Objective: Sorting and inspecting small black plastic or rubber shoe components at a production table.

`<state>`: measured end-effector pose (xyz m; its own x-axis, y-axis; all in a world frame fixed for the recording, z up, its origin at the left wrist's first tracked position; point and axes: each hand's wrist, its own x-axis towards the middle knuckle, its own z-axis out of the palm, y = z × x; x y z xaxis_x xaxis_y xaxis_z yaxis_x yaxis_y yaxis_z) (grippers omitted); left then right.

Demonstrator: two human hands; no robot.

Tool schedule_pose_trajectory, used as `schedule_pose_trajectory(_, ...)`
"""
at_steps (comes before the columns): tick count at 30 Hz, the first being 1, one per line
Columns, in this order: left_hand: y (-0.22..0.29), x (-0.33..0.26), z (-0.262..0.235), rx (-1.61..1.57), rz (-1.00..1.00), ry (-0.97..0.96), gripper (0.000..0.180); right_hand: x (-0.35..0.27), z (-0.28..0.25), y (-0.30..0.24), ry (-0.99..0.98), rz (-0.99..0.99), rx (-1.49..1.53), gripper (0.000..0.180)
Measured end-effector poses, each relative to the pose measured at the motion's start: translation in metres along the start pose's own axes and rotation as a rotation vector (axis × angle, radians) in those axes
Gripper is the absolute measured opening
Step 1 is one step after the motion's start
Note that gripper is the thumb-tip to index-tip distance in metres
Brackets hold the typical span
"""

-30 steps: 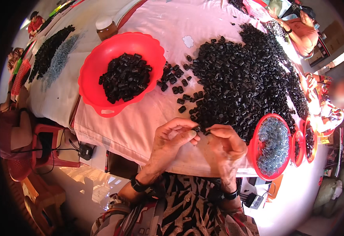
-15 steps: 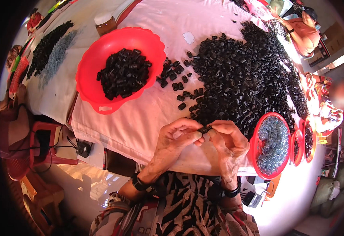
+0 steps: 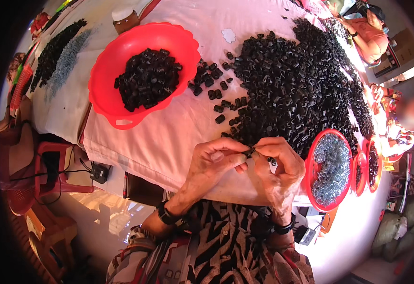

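Note:
My left hand [image 3: 211,163] and my right hand [image 3: 281,165] meet at the table's near edge, just in front of a big heap of small black plastic parts [image 3: 283,90]. Between both sets of fingertips is one small black plastic part [image 3: 250,152], pinched and mostly covered by the fingers. A second black piece [image 3: 272,161] shows against the curled fingers of my right hand. To the left stands a scalloped red basket [image 3: 107,61], with a mound of black cylindrical parts [image 3: 150,78] inside. Several loose parts lie between basket and heap.
Right of my hands, a red bowl [image 3: 310,175] holds clear bluish small pieces [image 3: 331,165]. Smaller red bowls stand beyond it. A brown jar with a white lid [image 3: 124,20] is behind the basket. Other people sit along the right side; a red stool [image 3: 55,182] stands at left.
The view has shifted slightly. My hands stay together at the part, with fingers slightly rearranged. A black piece now shows inside my right hand.

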<state>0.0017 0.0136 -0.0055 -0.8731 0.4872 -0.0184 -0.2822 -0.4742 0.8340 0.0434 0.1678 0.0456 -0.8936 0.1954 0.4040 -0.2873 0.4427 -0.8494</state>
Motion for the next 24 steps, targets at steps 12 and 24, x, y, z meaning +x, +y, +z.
schedule_pose_trajectory(12, 0.001, -0.001, 0.002, -0.037, 0.005, 0.051, 0.014, -0.008, 0.019, 0.01, 0.111, 0.081, 0.172, 0.015)
schedule_pose_trajectory(24, 0.005, 0.0, 0.004, -0.039, -0.005, 0.066, 0.014, -0.005, 0.003, 0.004, -0.084, -0.106, -0.131, 0.036)
